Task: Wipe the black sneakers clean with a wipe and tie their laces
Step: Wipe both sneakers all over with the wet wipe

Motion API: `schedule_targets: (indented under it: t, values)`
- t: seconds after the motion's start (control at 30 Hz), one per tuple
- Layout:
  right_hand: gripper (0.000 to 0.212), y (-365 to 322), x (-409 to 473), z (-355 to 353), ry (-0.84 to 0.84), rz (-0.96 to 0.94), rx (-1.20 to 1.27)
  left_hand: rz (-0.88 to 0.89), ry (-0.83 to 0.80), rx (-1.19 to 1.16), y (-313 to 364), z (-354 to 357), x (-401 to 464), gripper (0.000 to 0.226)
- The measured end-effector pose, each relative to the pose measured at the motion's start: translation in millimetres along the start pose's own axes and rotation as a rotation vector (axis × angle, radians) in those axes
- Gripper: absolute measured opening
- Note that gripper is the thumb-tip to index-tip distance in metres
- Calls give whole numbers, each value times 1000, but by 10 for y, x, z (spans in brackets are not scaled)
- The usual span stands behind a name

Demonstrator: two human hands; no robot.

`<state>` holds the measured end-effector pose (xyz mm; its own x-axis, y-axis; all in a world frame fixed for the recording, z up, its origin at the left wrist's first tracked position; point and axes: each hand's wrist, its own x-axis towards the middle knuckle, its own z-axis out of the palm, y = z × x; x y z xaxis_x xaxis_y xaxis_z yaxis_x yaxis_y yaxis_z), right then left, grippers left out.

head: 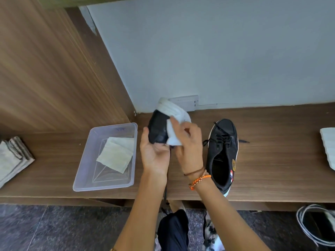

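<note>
My left hand (154,153) holds one black sneaker (158,129) up above the wooden shelf, its white sole turned away towards the wall. My right hand (188,144) presses a white wipe (173,133) against that sneaker's black side. A loose black lace hangs down from the held shoe past the shelf edge. The second black sneaker (223,153) lies flat on the shelf (272,160) just right of my hands, toe towards the wall, its laces untied and spread to both sides.
A clear plastic tray (85,169) with a folded pale cloth (116,153) sits left of my hands. Folded cloths (12,158) lie at the far left. A white object (329,145) is at the right edge. Another shoe (317,227) stands on the floor, lower right.
</note>
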<state>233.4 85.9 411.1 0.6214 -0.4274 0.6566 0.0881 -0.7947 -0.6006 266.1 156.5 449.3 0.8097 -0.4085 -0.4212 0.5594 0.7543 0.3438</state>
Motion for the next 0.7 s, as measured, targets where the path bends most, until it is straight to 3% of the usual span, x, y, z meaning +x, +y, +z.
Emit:
schedule_targets:
  t: [0.1, 0.13, 0.23, 0.27, 0.37, 0.4, 0.47, 0.53, 0.57, 0.7]
  values:
    - [56, -29, 69, -21, 75, 312, 197, 13, 56, -165, -29, -111, -53, 33]
    - [55, -89, 62, -28, 45, 310, 252, 10, 74, -207, -39, -132, -72, 33]
    - [40, -121, -131, 16, -124, 61, 217, 32, 150, -255, -37, -272, -81, 30]
    - [35, -36, -164, 42, -105, 90, 213, 25, 160, -272, -43, -321, -90, 30]
    - [19, 143, -160, 84, 47, 621, 243, -19, 138, -315, -105, -457, -131, 36]
    - [15, 138, -174, 95, 35, 692, 263, -28, 147, -321, -123, -498, -143, 37]
    - [6, 9, -211, 59, -35, 521, 280, -44, 141, -344, -129, -550, -129, 39]
    - [17, -109, -272, 47, -117, 310, 280, -59, 157, -360, -107, -599, -70, 41]
    - [19, -97, -268, 53, -121, 315, 264, -67, 170, -361, -98, -616, -44, 41]
    - [12, 135, -144, 129, -34, 807, 185, -51, 191, -337, -131, -610, -12, 39]
